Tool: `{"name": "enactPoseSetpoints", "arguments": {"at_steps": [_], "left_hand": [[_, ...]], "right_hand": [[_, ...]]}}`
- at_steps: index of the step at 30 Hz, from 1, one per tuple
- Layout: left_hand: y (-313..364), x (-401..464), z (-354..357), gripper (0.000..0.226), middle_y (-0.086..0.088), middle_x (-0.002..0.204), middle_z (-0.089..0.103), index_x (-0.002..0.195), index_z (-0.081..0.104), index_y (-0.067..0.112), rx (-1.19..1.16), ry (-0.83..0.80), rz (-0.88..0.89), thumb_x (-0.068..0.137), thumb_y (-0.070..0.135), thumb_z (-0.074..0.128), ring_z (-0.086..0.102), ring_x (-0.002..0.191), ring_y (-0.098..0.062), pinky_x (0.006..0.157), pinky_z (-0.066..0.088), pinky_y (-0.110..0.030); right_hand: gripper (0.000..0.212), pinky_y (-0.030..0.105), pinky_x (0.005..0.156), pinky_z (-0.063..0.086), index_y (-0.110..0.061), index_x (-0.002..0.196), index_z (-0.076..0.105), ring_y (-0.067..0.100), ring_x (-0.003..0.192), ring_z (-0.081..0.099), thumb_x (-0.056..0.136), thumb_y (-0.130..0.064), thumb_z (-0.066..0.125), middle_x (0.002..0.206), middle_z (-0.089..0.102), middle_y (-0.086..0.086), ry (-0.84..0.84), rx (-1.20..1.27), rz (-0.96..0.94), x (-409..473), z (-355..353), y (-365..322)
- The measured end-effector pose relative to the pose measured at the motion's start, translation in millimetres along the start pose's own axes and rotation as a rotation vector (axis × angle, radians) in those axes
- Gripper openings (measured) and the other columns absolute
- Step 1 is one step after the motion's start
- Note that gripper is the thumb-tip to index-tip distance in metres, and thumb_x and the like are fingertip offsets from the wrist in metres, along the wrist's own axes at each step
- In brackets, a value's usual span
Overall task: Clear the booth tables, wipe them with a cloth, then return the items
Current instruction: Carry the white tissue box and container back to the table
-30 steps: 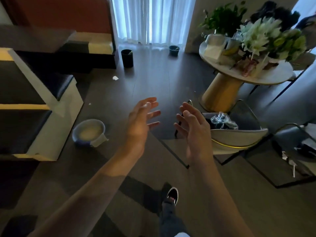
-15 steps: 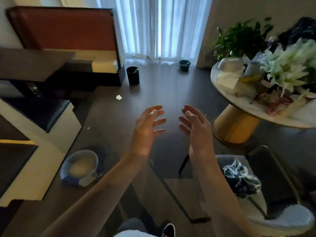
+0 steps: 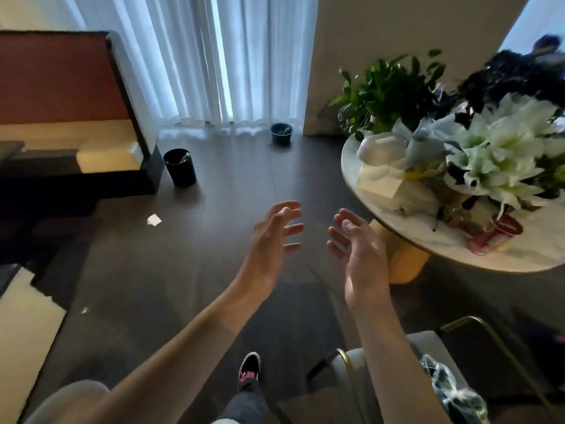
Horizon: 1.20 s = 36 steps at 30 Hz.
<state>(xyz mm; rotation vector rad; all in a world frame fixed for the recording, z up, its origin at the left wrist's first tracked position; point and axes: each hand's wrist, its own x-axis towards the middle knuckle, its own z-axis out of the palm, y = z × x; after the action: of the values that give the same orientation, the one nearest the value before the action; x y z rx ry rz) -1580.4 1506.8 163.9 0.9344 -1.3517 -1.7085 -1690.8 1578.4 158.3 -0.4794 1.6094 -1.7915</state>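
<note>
Both hands, left hand (image 3: 269, 240) and right hand (image 3: 359, 252), are spread wide, holding nothing. The round surface (image 3: 428, 240) right of them carries flowers (image 3: 501, 148), likely light and fragile; best lifted at the base.

Dark wood floor (image 3: 244, 185) has a black bin (image 3: 179, 167) just beside the end of the booth seat (image 3: 101, 154), plus a smaller dark pot (image 3: 281, 133) over by the curtain. A scrap of white paper (image 3: 154, 220) lies out in the open. The round white table (image 3: 428, 240) on the right is loaded: leafy green plant (image 3: 388, 90), white flowers (image 3: 501, 148), crumpled white paper (image 3: 382, 172), something red near the edge (image 3: 495, 234).
</note>
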Motion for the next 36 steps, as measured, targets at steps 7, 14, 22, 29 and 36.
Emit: {"name": "enactPoseSetpoints", "arguments": {"at_steps": [7,14,22,29,36], "left_hand": [[31,166,-4,0.026,0.004,0.12,0.067,0.113,0.063,0.028,0.076,-0.158,-0.036,0.108,0.026,0.038,0.066,0.104,-0.014,0.078,0.055,-0.027],[22,288,33,0.025,0.002,0.121,0.065,0.111,0.063,0.026,0.084,-0.3,-0.125,0.107,0.023,0.039,0.065,0.102,-0.013,0.072,0.057,-0.025],[-11,417,97,0.033,-0.007,0.123,0.066,0.125,0.062,0.014,0.174,-0.437,-0.164,0.108,0.027,0.037,0.064,0.107,-0.02,0.088,0.052,-0.039],[-37,543,170,0.038,0.006,0.114,0.065,0.11,0.063,0.03,0.257,-0.482,-0.268,0.084,0.052,0.046,0.061,0.111,-0.02,0.086,0.047,-0.035],[-85,625,214,0.074,0.001,0.145,0.05,0.143,0.05,0.018,0.293,-0.513,-0.454,0.088,0.067,0.046,0.048,0.125,-0.018,0.101,0.035,-0.041]], "right_hand": [[0.018,0.04,0.1,0.052,-0.029,0.107,0.068,0.021,0.113,0.065,0.102,-0.019,0.053,0.119,0.068,0.001,0.189,0.084,-0.031,129,70,-18],[0.016,0.04,0.097,0.053,-0.023,0.103,0.068,0.026,0.111,0.066,0.101,-0.015,0.054,0.112,0.07,0.006,0.394,0.122,0.019,225,74,-18],[0.022,0.028,0.081,0.054,-0.015,0.117,0.068,0.02,0.106,0.066,0.101,-0.02,0.054,0.114,0.069,0.005,0.507,0.166,0.053,357,45,-2],[0.025,0.033,0.087,0.054,-0.019,0.124,0.062,0.019,0.109,0.064,0.102,-0.028,0.054,0.119,0.066,0.003,0.585,0.151,0.143,492,2,3],[0.019,0.039,0.096,0.045,-0.026,0.106,0.059,0.011,0.091,0.056,0.095,-0.041,0.063,0.107,0.06,0.001,0.57,0.132,0.338,586,-28,37]]}}
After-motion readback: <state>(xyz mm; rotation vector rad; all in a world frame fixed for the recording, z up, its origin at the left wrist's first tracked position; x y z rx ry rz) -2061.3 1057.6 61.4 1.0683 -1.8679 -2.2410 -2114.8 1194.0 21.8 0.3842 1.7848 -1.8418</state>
